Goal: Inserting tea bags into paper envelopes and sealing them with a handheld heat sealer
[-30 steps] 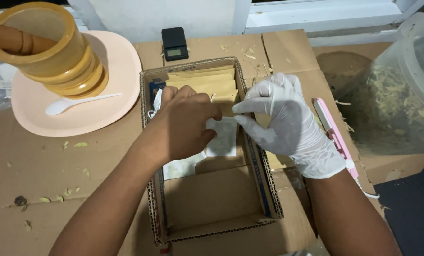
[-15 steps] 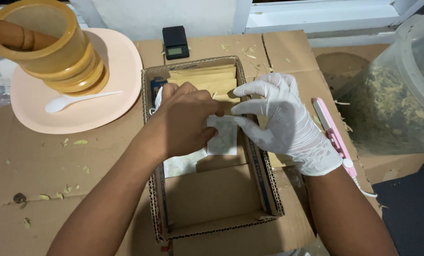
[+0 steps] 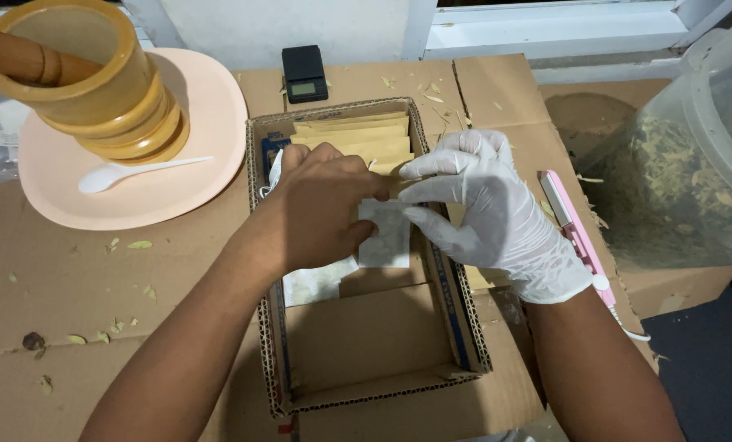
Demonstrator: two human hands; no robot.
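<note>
While both hands meet over the open cardboard box (image 3: 366,344), head view: bare left hand (image 3: 321,209) and gloved right hand (image 3: 484,209) pinching the top of a small white sachet (image 3: 386,237), fingers of each closed on its upper edge, thumb and forefinger together. Sachet upright above the box's middle, faintly speckled — seemingly already filled, mouth being worked at. Behind it, a row of tan paper envelopes (image 3: 353,139) stacked on edge against the far wall; more white sachets (image 3: 313,286) lying under the left wrist. Near half of the box bare cardboard, so packing judged partway at most.

Room tight sideways — corrugated box walls close on both wrists, right wall just under the gloved palm. Pink sealing tool (image 3: 574,225) just beside the right wrist, cord trailing toward the table edge. Big clear tub of dried leaves (image 3: 685,172) near on the right. Left side roomier: peach plate (image 3: 210,115) carrying wooden mortar (image 3: 83,82), pestle (image 3: 14,61) and white spoon (image 3: 132,173), well apart from the left forearm. Small black scale (image 3: 304,74) beyond the box.
</note>
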